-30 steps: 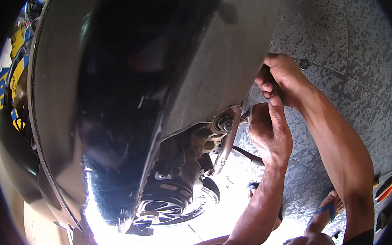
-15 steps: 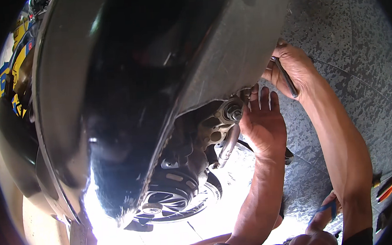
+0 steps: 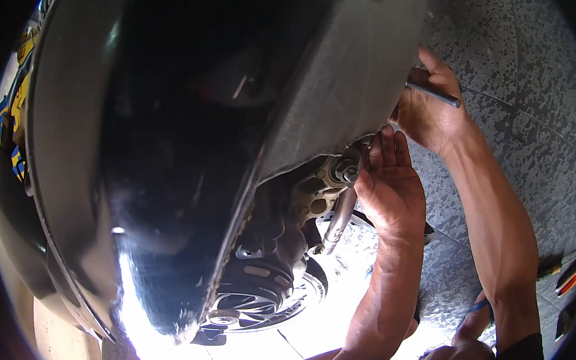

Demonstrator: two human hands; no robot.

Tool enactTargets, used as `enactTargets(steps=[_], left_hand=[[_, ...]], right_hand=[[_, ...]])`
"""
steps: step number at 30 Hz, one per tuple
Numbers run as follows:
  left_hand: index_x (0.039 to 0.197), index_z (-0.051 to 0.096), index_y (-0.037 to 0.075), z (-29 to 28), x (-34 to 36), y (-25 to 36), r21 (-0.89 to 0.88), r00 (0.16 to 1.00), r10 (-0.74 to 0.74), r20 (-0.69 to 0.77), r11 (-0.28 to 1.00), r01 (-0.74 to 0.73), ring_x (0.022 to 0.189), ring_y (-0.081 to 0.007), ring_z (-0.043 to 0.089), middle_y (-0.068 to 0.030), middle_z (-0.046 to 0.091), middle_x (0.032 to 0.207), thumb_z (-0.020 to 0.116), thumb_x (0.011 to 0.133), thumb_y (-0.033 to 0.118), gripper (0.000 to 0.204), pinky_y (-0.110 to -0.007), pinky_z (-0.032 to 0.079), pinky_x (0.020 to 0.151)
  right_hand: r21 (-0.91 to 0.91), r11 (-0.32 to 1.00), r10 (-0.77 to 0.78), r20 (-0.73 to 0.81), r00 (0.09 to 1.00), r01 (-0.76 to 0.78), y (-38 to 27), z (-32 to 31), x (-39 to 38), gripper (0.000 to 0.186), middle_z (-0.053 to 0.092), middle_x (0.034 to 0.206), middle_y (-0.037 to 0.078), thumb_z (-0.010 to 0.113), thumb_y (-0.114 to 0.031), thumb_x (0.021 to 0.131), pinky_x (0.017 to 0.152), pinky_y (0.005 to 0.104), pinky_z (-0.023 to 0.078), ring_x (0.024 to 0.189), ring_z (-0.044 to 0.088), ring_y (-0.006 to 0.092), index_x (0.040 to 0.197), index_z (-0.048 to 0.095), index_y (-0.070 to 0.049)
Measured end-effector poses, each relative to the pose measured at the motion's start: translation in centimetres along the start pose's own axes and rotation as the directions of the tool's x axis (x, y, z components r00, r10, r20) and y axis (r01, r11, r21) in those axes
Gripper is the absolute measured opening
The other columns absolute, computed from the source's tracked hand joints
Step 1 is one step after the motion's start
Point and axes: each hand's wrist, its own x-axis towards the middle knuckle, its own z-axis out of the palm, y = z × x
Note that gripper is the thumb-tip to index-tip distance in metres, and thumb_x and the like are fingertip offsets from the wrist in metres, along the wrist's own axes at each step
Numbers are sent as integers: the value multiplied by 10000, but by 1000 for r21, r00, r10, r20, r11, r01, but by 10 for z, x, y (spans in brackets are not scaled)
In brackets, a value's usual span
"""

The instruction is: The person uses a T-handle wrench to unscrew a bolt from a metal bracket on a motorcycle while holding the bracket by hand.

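Observation:
My right hand (image 3: 432, 115) is at the lower right edge of a scooter's grey side panel (image 3: 338, 78), its thumb up and its fingers partly hidden by the panel. A dark metal bar (image 3: 433, 94) sticks out of its grip to the right; the bar's other end is hidden. My left hand (image 3: 394, 183) is palm up beside a large bolt (image 3: 347, 172) on a metal bracket (image 3: 314, 190) below the panel. Its thumb and forefinger are bent in close to the bolt, the other fingers held together. What they pinch, if anything, is hidden.
Black bodywork (image 3: 179, 120) fills the left and middle. Below it is a spoked wheel (image 3: 263, 307), near glaring light on the floor. Grey speckled floor tiles (image 3: 502, 121) spread out to the right. Orange-handled pliers (image 3: 572, 277) lie at the right edge.
My right hand has turned and moved slightly right, swinging the bar from steeply downward to nearly level. The fingers of my left hand have drawn closer together. The view has shifted slightly.

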Motion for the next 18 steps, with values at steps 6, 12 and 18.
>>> enactTargets(steps=[6, 12, 18], left_hand=[[1213, 527, 25, -8, 0, -5, 190, 997, 39, -70, 981, -25, 1089, -209, 543, -115, 553, 1181, 607, 878, 500, 587, -380, 418, 977], [1245, 511, -27, 17, 3, -10, 818, 957, 163, 242, 497, -291, 1135, -235, 499, -167, 534, 1236, 470, 952, 521, 623, -385, 374, 987], [1196, 516, -65, 40, 40, -21, 769, 987, 111, 119, 618, -162, 1061, -220, 521, -174, 582, 1128, 451, 993, 400, 512, -337, 398, 928]], right_hand=[[132, 991, 1, -85, 996, 10, 5, 0, 6, 824, 463, 1259, 277, 243, -672, 904, 1012, 475, 286, 1222, 394, 331, 1269, 405, 49], [-8, 997, 79, -75, 994, -80, 3, -13, 10, 961, 92, 1504, 316, 306, -673, 888, 1113, 519, 129, 1376, 189, 389, 1462, 86, 66], [90, 995, 60, -191, 980, -44, -3, 11, 7, 795, 511, 1253, 229, 318, -635, 919, 1027, 414, 390, 1152, 512, 311, 1317, 424, 46]])
